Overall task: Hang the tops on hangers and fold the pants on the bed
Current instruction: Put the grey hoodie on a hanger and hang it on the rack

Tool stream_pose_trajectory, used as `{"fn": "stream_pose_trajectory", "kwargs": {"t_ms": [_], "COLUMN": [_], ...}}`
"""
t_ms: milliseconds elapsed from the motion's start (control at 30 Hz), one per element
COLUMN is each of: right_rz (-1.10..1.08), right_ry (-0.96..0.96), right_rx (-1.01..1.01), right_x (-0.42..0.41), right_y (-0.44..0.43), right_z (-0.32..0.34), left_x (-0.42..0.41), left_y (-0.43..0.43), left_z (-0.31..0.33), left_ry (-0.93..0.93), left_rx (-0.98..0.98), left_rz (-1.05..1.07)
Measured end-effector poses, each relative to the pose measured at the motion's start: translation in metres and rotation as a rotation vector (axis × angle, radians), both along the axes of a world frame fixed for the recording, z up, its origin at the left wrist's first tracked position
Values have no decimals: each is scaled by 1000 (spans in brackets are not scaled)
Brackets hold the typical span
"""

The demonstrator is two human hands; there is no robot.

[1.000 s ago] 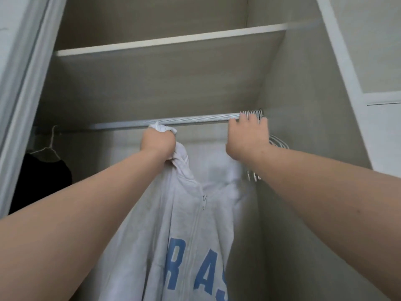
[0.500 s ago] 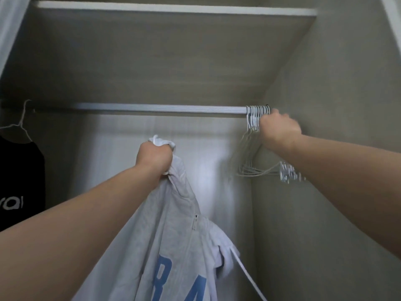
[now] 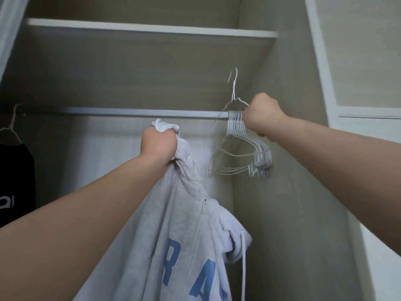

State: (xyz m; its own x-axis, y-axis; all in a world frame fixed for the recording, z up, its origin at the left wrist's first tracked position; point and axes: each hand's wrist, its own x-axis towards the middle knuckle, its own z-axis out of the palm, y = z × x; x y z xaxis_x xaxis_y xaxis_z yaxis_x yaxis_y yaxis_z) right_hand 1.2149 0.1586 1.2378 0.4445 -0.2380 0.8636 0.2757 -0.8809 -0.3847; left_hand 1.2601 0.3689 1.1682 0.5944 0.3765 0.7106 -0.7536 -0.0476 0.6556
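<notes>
Two grips clenched: left grip (image 3: pixel 158 145) grasps the grey hoodie (image 3: pixel 184 224) just below the rail (image 3: pixel 130 112); right grip (image 3: pixel 263 115) grasps a white hanger (image 3: pixel 234 92) raised above it.

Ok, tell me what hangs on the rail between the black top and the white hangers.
Nothing: in the head view the rail is bare from black top to hangers; the left hand grips the hoodie below it.

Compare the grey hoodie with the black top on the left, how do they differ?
The grey hoodie is light with blue letters; the black top is dark with white letters. The hoodie is off a hanger, bunched in the left hand; the black top hangs from a wire hanger. Both bear lettering.
</notes>
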Motion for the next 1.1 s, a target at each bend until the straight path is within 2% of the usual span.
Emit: {"fn": "stream_pose_trajectory", "kwargs": {"t_ms": [233,433,600,700,800,900,1000,1100], "right_rz": [552,798,934,950,931,857,744,731], "right_ry": [17,-24,-85,-32,175,375,383,367], "right_rx": [364,598,749,811,838,842,759,756], "right_x": [-113,-230,-313,-347,-360,-371,-399,-451], "right_y": [-38,-105,-177,-212,-236,-247,-258,-266], "right_z": [-50,-148,-235,-278,-307,-337,-387,-438], "left_x": [-105,-205,-273,-300,-322,-339,-348,-357], "left_y": [-45,-90,-118,-127,-143,-163,-176,-183], "left_z": [-7,-54,-119,-157,-195,-228,-261,-298], "left_ry": [-1,41,163,288,411,519,613,713], "left_rx": [-63,-101,-88,1,31,93,203,335], "left_rz": [-56,-54,26,-18,-80,-30,15,18]}}
